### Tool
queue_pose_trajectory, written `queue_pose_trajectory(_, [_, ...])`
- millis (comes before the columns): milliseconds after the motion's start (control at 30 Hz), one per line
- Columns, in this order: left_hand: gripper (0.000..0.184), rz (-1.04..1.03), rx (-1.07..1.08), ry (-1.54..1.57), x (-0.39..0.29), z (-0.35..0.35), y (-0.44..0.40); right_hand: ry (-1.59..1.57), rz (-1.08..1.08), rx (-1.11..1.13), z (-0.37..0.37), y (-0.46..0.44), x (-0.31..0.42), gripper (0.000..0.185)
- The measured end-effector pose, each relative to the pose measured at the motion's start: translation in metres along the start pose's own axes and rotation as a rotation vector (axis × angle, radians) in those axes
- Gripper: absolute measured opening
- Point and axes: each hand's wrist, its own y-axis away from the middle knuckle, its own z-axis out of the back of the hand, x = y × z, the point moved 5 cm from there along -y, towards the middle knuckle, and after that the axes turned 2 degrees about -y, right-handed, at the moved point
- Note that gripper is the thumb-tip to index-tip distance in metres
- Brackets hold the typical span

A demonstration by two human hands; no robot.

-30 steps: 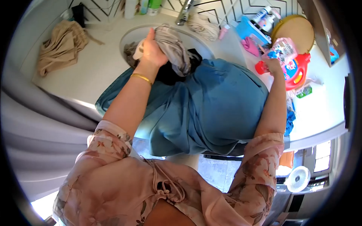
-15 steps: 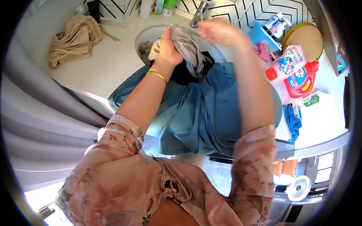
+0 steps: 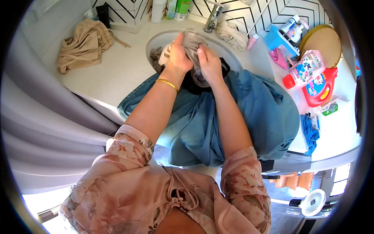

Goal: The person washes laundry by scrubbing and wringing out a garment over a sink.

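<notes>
A bunched grey-beige garment [image 3: 192, 42] is held over the sink [image 3: 152, 43] between my two hands. My left hand [image 3: 179, 55], with a gold bangle at the wrist, closes on its left side. My right hand [image 3: 209, 63] grips the right side, thumb uppermost. Below them, dark cloth lies partly hidden in the basin, and a brownish cloth [image 3: 156, 56] rests at its left. A large blue-teal garment [image 3: 202, 124] drapes from the sink over the counter's front edge.
Beige drawstring trousers [image 3: 83, 45] lie on the left counter. Behind the sink stand a faucet [image 3: 214, 18] and a folded pale cloth [image 3: 232, 35]. At right are a blue basket [image 3: 278, 43], a red detergent jug [image 3: 321, 87] and a blue cloth [image 3: 309, 134]. A grey curtain [image 3: 46, 117] hangs left.
My right hand has come down from beside the faucet and taken hold of the grey-beige garment. My left hand keeps its grip. The view has shifted slightly.
</notes>
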Motion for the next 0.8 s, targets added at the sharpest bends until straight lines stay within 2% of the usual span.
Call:
queue_pose_trajectory(67, [0.048, 0.027, -0.024, 0.014, -0.001, -0.004, 0.007, -0.088, -0.509, 0.193, 0.001, 0.005, -0.031, 0.059])
queue_pose_trajectory(100, [0.048, 0.036, -0.030, 0.019, -0.003, -0.008, 0.009, -0.069, -0.630, 0.252, 0.004, 0.006, -0.044, 0.069])
queue_pose_trajectory(133, [0.047, 0.037, -0.004, 0.024, -0.006, -0.009, 0.008, -0.260, -0.673, 0.262, 0.001, 0.009, -0.061, 0.075])
queue_pose_trajectory(200, [0.046, 0.042, 0.041, 0.045, -0.009, -0.008, 0.008, -0.529, -0.538, 0.223, -0.001, 0.009, -0.065, 0.074])
queue_pose_trajectory(300, [0.044, 0.022, 0.087, 0.096, -0.013, -0.005, 0.005, -0.453, -0.463, 0.713, -0.006, 0.024, -0.040, 0.074])
queue_pose_trajectory(333, [0.043, 0.024, 0.070, 0.089, -0.012, -0.005, 0.005, -0.461, -0.444, 0.772, -0.021, 0.032, -0.053, 0.066])
queue_pose_trajectory(400, [0.042, 0.026, 0.033, 0.073, -0.014, -0.004, 0.006, -0.428, -0.697, 0.896, -0.028, 0.045, -0.077, 0.048])
queue_pose_trajectory(467, [0.040, -0.015, -0.034, 0.059, -0.018, 0.000, 0.007, -0.577, -1.022, 0.493, -0.015, 0.034, -0.101, 0.025])
queue_pose_trajectory(500, [0.039, -0.036, -0.066, 0.054, -0.020, 0.003, 0.006, -0.925, -1.088, 0.229, -0.010, 0.027, -0.101, 0.012])
queue_pose_trajectory(533, [0.038, -0.058, -0.143, -0.009, -0.020, 0.010, 0.003, -1.188, -1.136, 0.065, -0.002, 0.023, -0.100, 0.012])
queue_pose_trajectory(600, [0.034, -0.102, -0.297, -0.135, -0.015, 0.024, -0.004, -1.237, -1.095, -0.100, 0.006, 0.016, -0.089, 0.015])
queue_pose_trajectory(633, [0.030, -0.117, -0.371, -0.124, -0.014, 0.028, -0.003, -1.116, -0.989, -0.107, 0.008, 0.012, -0.077, 0.016])
queue_pose_trajectory(700, [0.033, -0.038, -0.362, -0.143, -0.008, 0.047, -0.014, -0.872, -0.778, -0.118, -0.001, 0.010, -0.040, 0.018])
queue_pose_trajectory(733, [0.035, 0.001, -0.355, -0.155, -0.005, 0.062, -0.023, -0.699, -0.537, -0.079, -0.006, 0.009, -0.002, 0.020])
queue_pose_trajectory(767, [0.034, 0.178, -0.276, -0.036, 0.004, 0.076, -0.033, -0.323, -0.089, -0.066, -0.011, 0.009, 0.029, 0.022])
queue_pose_trajectory(800, [0.031, 0.168, -0.261, -0.102, 0.005, 0.070, -0.032, 0.063, 0.349, -0.054, -0.019, 0.015, 0.054, 0.025])
